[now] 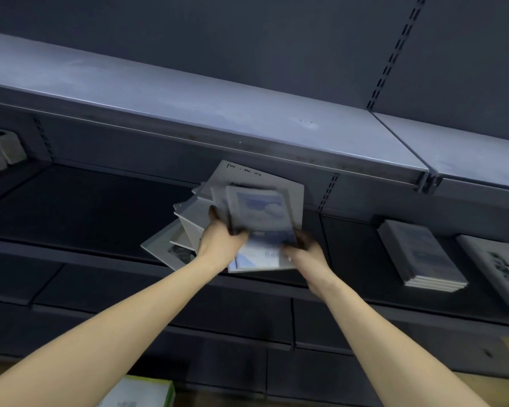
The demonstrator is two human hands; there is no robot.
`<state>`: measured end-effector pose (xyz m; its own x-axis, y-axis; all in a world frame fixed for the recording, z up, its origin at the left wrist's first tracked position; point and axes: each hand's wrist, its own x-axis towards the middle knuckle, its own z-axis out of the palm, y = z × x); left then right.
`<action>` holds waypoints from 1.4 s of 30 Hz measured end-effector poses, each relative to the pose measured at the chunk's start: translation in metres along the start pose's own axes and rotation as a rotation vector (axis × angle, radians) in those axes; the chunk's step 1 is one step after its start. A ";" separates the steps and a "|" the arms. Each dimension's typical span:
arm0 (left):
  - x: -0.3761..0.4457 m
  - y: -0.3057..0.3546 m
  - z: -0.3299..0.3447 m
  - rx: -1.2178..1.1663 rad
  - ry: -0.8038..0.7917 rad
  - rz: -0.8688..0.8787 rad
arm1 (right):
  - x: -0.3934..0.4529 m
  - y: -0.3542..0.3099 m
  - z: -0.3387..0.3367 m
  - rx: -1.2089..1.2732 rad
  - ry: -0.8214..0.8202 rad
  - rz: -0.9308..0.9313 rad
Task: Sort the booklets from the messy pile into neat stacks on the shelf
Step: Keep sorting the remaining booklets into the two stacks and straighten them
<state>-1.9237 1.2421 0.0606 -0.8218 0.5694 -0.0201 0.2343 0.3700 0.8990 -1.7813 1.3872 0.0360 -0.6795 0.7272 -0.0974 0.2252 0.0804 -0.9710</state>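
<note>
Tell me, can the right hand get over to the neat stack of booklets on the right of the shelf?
Probably yes, once it lets go: the right hand grips booklets, and bare shelf lies between it and the neat stack.

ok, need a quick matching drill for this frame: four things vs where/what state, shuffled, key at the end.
Things:
1. messy pile
2. neat stack
3. blue-cover booklets
4. upper shelf

Places/states:
A. bare, above the booklets
B. held in both hands
C. squared up, right part of the shelf
D. fanned out behind the left hand

Pairs: 1-D, 2-C, 3-B, 4-A. The right hand grips the booklets' right edge.
</note>
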 end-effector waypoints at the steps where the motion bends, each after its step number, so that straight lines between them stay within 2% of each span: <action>1: -0.002 -0.001 0.002 -0.002 -0.010 0.027 | 0.000 0.002 -0.004 0.015 -0.006 0.037; 6: -0.015 0.007 0.012 -0.001 -0.151 0.228 | -0.007 0.011 -0.016 0.076 0.089 0.196; 12: -0.022 0.008 0.036 -0.109 -0.215 0.375 | -0.029 0.019 -0.030 0.055 0.291 0.124; 18: -0.038 0.003 0.069 -0.181 -0.177 0.387 | -0.041 0.030 -0.046 0.110 0.371 0.044; 23: -0.037 0.001 0.106 -0.144 -0.065 0.303 | -0.033 0.035 -0.068 0.037 0.430 -0.066; 27: -0.028 0.006 0.138 -0.095 -0.035 0.250 | -0.019 0.047 -0.093 0.020 0.414 -0.133; 31: -0.032 0.013 0.174 -0.044 -0.047 0.190 | -0.001 0.062 -0.117 0.044 0.328 -0.142; 35: -0.031 0.014 0.197 -0.033 0.011 0.165 | 0.010 0.074 -0.135 0.019 0.230 -0.186; 42: -0.032 0.030 0.208 -0.116 0.020 0.109 | 0.015 0.087 -0.126 0.118 0.138 -0.228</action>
<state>-1.7820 1.3875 -0.0024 -0.8053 0.5863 0.0877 0.2619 0.2192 0.9399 -1.6839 1.4915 -0.0221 -0.6000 0.7861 0.1486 -0.0105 0.1780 -0.9840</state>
